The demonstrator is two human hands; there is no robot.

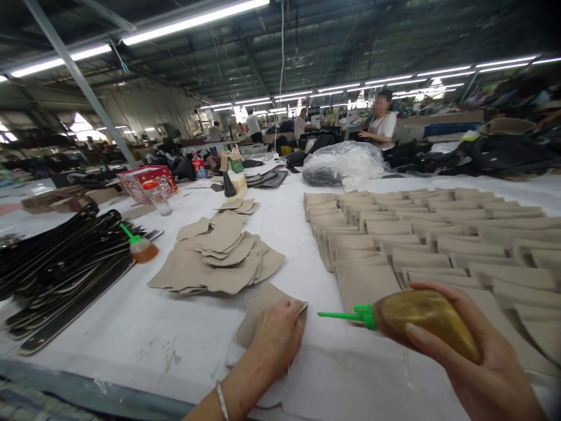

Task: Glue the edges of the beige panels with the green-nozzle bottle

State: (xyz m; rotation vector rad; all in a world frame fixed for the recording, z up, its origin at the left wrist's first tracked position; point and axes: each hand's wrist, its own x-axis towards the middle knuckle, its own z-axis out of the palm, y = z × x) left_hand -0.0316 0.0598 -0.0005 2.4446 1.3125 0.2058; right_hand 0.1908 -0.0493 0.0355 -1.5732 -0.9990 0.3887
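Note:
My left hand (280, 336) is closed on a beige leather piece (258, 310) at the table's front, its fingers bent over the right edge. In my right hand (486, 356) lies a squeeze bottle (425, 318) of amber liquid, tipped on its side. The bottle's thin green nozzle points left, a short gap from the leather piece. Beyond my left hand is a loose heap of beige pieces (228, 257). Overlapping rows of folded-looking beige pieces (412, 245) cover the right side.
On the left lie stacked black straps (56, 263), with a second green-tipped bottle (144, 248) beside them. Farther back are a clear bottle (158, 199), a red box (151, 180) and a plastic-wrapped bundle (342, 164). A person (382, 120) works across the table (289, 216).

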